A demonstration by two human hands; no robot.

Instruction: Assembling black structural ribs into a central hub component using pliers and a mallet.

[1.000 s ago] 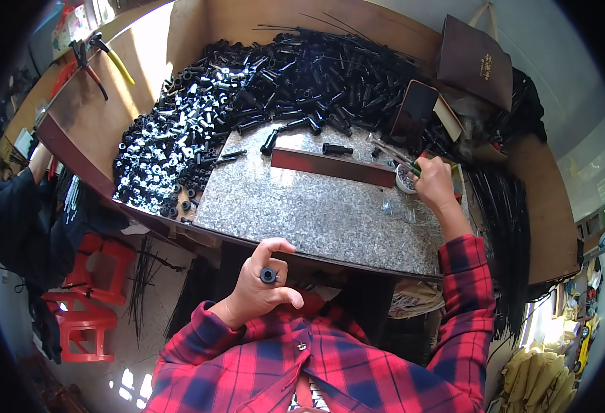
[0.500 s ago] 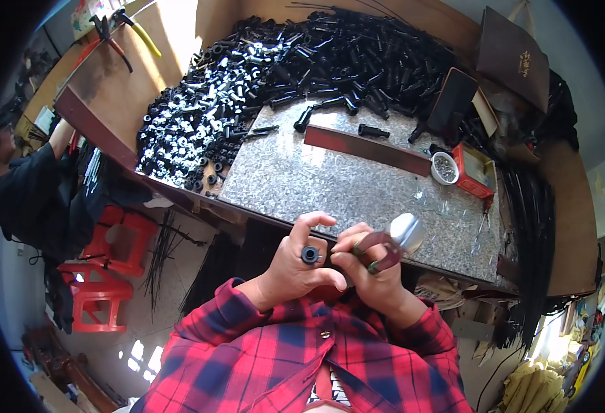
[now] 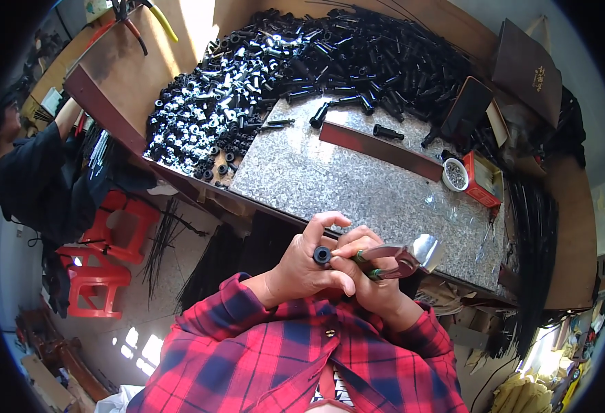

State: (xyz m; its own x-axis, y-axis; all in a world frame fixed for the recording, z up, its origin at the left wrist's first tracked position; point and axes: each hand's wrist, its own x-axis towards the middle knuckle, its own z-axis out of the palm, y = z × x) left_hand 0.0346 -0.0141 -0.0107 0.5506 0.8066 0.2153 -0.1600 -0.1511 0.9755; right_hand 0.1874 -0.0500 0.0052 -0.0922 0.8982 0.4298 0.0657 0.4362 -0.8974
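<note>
Both hands meet just below the centre of the frame, close to the chest in its red and black plaid shirt (image 3: 295, 365). Left hand (image 3: 302, 265) has its grip pressed together on a small black round part (image 3: 322, 255), thumb and fingers curled about it with the part's open end facing up. Right hand (image 3: 370, 272) is touching the left, its grip wrapped tight around the handle of a metal hand tool (image 3: 402, 256) whose shiny broad end sticks out to the right, above the near edge of the desk. Just beyond the hands lies the speckled grey stone slab (image 3: 343, 182) of the desk, mostly bare in its middle. Farther up, a long dark red bar (image 3: 378, 150) lies slantwise across the slab, and at its right end stands a small white bowl (image 3: 456, 174) of tiny metal bits, just beside a red box (image 3: 482, 182). Behind these, along the upper part of the frame, a great heap of black tubular parts (image 3: 357, 55) covers the desk, with silver-tipped ones mixed in toward the upper left. At the far left of the frame another person in a dark top (image 3: 34, 172) works at a neighbouring bench, and red plastic stools (image 3: 99, 265) stand on the floor at the lower left.
</note>
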